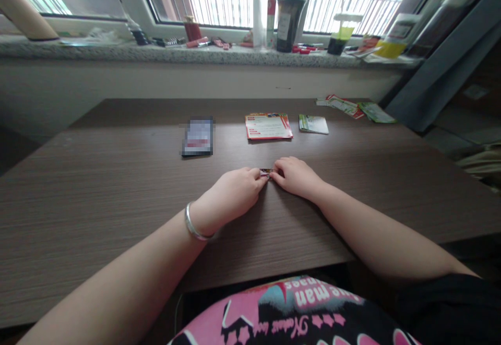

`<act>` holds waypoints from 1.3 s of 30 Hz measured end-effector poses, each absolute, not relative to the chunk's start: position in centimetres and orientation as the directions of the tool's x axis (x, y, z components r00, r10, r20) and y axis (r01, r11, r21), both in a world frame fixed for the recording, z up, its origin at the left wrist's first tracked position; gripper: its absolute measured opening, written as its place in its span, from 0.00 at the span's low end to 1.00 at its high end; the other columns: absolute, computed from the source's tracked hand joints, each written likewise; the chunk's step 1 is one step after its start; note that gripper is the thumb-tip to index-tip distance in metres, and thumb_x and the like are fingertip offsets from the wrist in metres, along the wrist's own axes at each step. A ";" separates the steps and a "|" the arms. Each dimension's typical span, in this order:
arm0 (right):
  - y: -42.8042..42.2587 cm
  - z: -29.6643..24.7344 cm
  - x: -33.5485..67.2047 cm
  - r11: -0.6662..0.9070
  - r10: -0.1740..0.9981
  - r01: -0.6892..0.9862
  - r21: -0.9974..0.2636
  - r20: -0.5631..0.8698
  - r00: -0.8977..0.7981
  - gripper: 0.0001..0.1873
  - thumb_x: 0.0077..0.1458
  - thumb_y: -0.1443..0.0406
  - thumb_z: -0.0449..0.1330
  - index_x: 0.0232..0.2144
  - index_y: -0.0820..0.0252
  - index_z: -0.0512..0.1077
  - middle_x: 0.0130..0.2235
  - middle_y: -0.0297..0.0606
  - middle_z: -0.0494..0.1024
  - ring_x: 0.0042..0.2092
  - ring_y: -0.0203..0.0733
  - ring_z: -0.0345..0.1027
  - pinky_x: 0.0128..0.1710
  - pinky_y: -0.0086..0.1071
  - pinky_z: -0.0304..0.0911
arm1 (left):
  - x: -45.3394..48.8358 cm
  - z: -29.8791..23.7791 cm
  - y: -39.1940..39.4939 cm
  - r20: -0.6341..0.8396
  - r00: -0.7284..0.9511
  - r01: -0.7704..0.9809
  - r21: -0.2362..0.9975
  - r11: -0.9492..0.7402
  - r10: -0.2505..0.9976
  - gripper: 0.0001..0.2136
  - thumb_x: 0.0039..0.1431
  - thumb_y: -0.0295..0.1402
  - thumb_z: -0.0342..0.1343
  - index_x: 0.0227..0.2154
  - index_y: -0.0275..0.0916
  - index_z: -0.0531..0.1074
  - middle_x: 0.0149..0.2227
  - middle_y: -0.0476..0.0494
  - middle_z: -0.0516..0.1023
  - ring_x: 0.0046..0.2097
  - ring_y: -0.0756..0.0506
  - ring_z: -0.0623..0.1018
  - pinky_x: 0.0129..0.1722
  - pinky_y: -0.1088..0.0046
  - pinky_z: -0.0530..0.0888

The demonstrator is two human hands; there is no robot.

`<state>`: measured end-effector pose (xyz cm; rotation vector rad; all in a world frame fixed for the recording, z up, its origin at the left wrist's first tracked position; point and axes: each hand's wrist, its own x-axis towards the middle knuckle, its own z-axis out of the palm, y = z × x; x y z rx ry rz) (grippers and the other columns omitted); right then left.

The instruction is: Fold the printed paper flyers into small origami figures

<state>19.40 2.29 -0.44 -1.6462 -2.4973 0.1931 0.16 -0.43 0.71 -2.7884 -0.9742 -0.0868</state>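
Near the middle of the wooden table (117,193), my left hand (237,191) and my right hand (297,177) meet over a small folded piece of printed paper (266,170). The fingertips of both hands pinch it from either side, low against the tabletop. Most of the paper is hidden under my fingers. Just beyond lies a stack of red-bordered printed leaflets (269,127). To its right sits a smaller stack of green-and-white leaflets (314,125). A silver bangle (191,222) circles my left wrist.
A blurred-out flat device (198,137) lies left of the leaflets. Red-and-white folded strips (344,106) and a green paper (376,112) rest at the far right corner. Behind, the stone windowsill (230,58) carries a dark lidded cup (289,21), bottles and small items.
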 end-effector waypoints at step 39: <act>1.5 0.5 20.7 0.553 0.832 0.816 -0.167 0.160 -0.531 0.10 0.59 0.63 0.54 0.35 0.54 0.76 0.36 0.34 0.78 0.38 0.38 0.69 0.35 0.29 0.54 | 0.4 0.6 -0.7 0.140 0.771 0.637 -0.165 -0.753 0.621 0.13 0.62 0.26 0.46 0.47 0.36 0.72 0.40 0.40 0.74 0.41 0.44 0.73 0.41 0.68 0.73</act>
